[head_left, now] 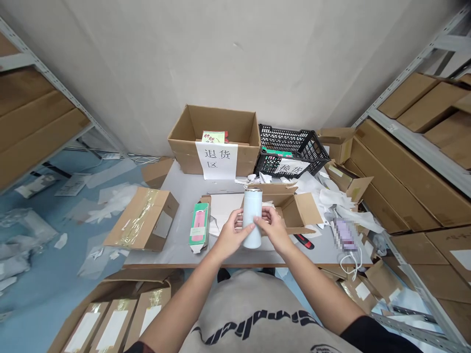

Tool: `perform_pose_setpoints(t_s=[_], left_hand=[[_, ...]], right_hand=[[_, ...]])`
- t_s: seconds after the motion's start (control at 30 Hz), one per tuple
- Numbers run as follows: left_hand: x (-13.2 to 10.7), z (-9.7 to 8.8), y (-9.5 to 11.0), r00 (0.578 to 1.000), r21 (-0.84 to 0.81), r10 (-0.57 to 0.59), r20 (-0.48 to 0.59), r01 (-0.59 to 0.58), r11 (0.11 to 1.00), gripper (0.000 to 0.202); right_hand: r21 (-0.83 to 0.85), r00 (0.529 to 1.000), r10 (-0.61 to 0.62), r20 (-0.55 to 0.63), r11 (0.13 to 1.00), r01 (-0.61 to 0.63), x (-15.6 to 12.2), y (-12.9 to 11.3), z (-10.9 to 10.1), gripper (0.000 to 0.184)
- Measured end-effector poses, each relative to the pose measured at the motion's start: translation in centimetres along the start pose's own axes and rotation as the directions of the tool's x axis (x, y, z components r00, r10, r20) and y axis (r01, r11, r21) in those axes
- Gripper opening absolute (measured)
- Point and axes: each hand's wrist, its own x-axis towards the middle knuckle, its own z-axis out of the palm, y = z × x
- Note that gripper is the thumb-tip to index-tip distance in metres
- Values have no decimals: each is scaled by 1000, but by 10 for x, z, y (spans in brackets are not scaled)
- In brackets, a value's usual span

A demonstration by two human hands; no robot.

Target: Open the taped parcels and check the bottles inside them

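Note:
A white cylindrical tumbler (252,218) with a metal rim stands upright between my hands. My left hand (230,233) grips it from the left, and my right hand (270,226) presses on it from the right. Just behind the tumbler is an open cardboard box (294,208). To the left, a green and white product carton (199,224) with a pink picture lies on the grey table (172,196). A red-handled utility knife (303,241) lies near my right hand.
A cardboard box (214,127) with a paper sign in Chinese and a black plastic crate (292,144) stand at the table's back. A taped carton (142,220) sits at the left. Shelves of cartons line both sides, and wrappers litter the floor.

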Motion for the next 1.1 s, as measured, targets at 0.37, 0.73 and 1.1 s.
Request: perform_pose_setpoints(t_s=[0.37, 0.73, 1.1], left_hand=[[-3, -14, -3, 989, -215, -105, 106, 126, 968, 60], [-8, -4, 4, 998, -42, 2, 66, 1, 999, 64], [-18, -10, 36, 956, 283, 251, 152, -285, 916, 64]], right_hand=[[117, 994, -2, 105, 993, -10, 3, -4, -8, 49], [-132, 997, 16, 72, 991, -6, -1, -9, -7, 57], [-63, 955, -259, 144, 961, 270, -31, -30, -13, 65]])
